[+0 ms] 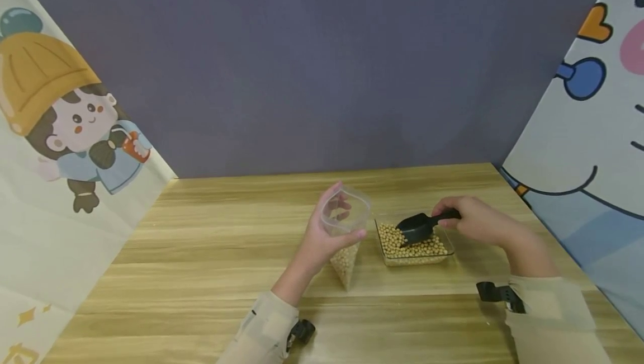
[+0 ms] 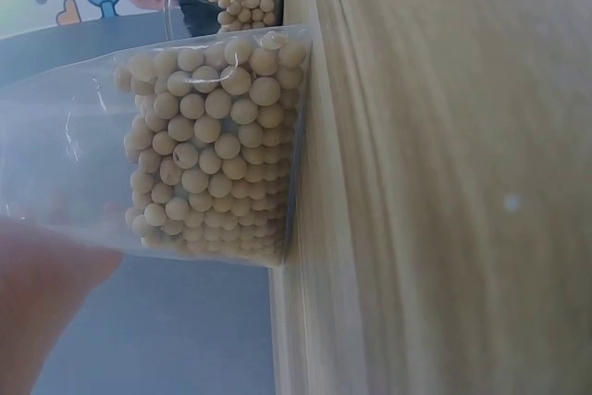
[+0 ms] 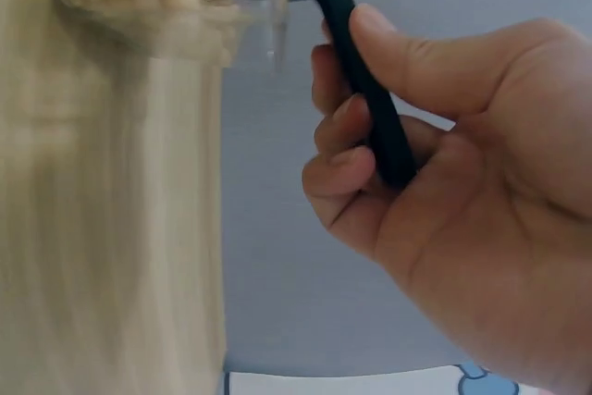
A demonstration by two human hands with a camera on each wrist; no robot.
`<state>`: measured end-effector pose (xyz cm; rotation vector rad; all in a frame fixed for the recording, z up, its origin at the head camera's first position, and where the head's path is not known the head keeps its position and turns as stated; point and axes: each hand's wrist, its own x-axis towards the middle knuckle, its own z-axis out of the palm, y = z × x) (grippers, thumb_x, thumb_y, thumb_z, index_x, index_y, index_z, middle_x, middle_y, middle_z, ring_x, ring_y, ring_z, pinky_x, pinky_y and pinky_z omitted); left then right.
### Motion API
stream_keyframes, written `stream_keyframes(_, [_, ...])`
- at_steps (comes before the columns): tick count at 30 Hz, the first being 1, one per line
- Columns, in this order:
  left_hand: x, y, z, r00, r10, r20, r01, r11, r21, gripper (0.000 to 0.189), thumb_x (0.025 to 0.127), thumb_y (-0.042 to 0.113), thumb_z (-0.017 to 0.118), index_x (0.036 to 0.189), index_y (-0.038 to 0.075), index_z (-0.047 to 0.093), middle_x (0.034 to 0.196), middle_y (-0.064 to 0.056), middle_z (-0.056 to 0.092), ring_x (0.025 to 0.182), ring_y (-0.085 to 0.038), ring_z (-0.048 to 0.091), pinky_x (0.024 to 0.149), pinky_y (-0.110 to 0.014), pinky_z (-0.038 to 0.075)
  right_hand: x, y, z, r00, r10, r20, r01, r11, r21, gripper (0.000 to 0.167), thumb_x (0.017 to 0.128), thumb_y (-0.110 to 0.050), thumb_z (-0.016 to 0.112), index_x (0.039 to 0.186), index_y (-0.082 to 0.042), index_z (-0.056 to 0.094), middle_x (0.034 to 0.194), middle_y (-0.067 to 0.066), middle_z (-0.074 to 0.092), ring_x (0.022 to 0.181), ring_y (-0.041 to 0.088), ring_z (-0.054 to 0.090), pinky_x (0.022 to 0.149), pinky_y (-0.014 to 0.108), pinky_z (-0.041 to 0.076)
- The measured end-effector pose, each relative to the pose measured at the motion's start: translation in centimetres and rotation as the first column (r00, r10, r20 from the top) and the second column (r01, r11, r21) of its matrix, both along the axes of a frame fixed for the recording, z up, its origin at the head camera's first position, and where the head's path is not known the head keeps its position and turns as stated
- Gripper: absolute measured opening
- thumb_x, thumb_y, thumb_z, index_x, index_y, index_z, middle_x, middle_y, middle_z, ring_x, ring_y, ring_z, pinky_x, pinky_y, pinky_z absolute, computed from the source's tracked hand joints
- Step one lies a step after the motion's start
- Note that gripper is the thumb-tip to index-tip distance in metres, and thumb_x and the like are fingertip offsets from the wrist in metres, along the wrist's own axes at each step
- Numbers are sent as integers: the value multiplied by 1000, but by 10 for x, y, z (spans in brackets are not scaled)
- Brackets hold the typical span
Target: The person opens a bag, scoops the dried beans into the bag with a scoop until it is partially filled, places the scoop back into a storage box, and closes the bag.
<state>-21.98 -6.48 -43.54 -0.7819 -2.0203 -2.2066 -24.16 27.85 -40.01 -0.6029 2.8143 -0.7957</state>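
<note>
My left hand [image 1: 318,236] grips a clear plastic bag [image 1: 347,272] near its top, thumb on the near side and fingers behind, its mouth spread wide. Soybeans [image 2: 213,136] fill the lower part of the bag, whose bottom is down at the tabletop. My right hand [image 1: 478,220] holds a black scoop [image 1: 417,230] by its handle, fingers curled round it in the right wrist view. The scoop's blade dips among the soybeans in a clear rectangular container [image 1: 417,256], just right of the bag.
Both hands work over a wood-grain table [image 1: 211,252]. A dark grey panel [image 1: 322,73] rises behind it, and cartoon-printed panels stand at the left [image 1: 30,230] and right [image 1: 548,146]. A small black camera sits on each wrist.
</note>
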Motion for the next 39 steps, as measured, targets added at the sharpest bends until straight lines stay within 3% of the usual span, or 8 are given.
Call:
stream_keyframes(4, [-1, 0, -1, 1000, -4, 1, 4, 1000, -5, 104, 78, 20, 94, 164, 20, 36, 153, -29, 39, 140, -48, 45, 127, -59, 39, -2, -3, -4, 999, 25, 35, -23, 999, -35, 20, 103, -11, 67, 121, -4, 70, 119, 13, 74, 110, 29, 70, 88, 46, 60])
stream_keyframes(9, [-1, 0, -2, 1000, 15, 12, -15, 1000, -26, 103, 78, 17, 93, 164, 22, 37, 150, -17, 44, 140, -44, 47, 126, -57, 40, -4, -11, -9, 997, 62, 48, -61, 998, -27, 22, 100, -12, 71, 121, -6, 71, 118, 9, 75, 108, 25, 69, 87, 41, 59])
stream_keyframes(14, [-2, 0, -1, 1000, 21, 13, -21, 999, -35, 103, 78, 16, 92, 164, 22, 37, 149, -15, 46, 139, -42, 48, 126, -57, 41, -4, -18, -11, 994, 71, 79, -68, 997, -41, 22, 99, -13, 73, 120, -7, 70, 114, 6, 73, 98, 18, 63, 81, 35, 53])
stream_keyframes(23, [-1, 1, -2, 1000, 4, 5, -4, 1000, 0, 102, 78, 17, 92, 164, 19, 37, 147, -15, 46, 140, -56, 42, 126, -68, 35, -4, -14, -13, 993, 82, 88, -77, 995, -58, 18, 102, -15, 69, 119, -10, 69, 114, 3, 72, 99, 16, 62, 82, 34, 53])
stream_keyframes(31, [-1, 1, -2, 1000, 7, 12, -7, 1000, -4, 101, 78, 14, 92, 163, 20, 38, 147, -13, 47, 139, -48, 46, 126, -65, 37, -5, 3, -17, 994, 67, 85, -58, 993, -100, 28, 105, -21, 66, 129, -7, 67, 128, 10, 70, 116, 25, 65, 94, 42, 56])
stream_keyframes(35, [-2, 1, -2, 1000, -2, 4, 2, 1000, 2, 102, 78, 18, 93, 164, 19, 37, 146, -14, 47, 138, -49, 45, 125, -65, 38, -4, 8, -17, 996, 57, 69, -48, 991, -126, 28, 105, -24, 66, 129, -9, 67, 129, 10, 70, 118, 23, 64, 94, 39, 56])
stream_keyframes(39, [-2, 1, -1, 1000, 5, 11, -5, 1000, -6, 102, 78, 16, 92, 163, 19, 38, 146, -12, 48, 135, -38, 50, 125, -61, 41, -3, 13, -14, 999, 30, 32, -25, 990, -142, 27, 104, -25, 68, 128, -13, 70, 125, 6, 72, 114, 15, 64, 92, 32, 56])
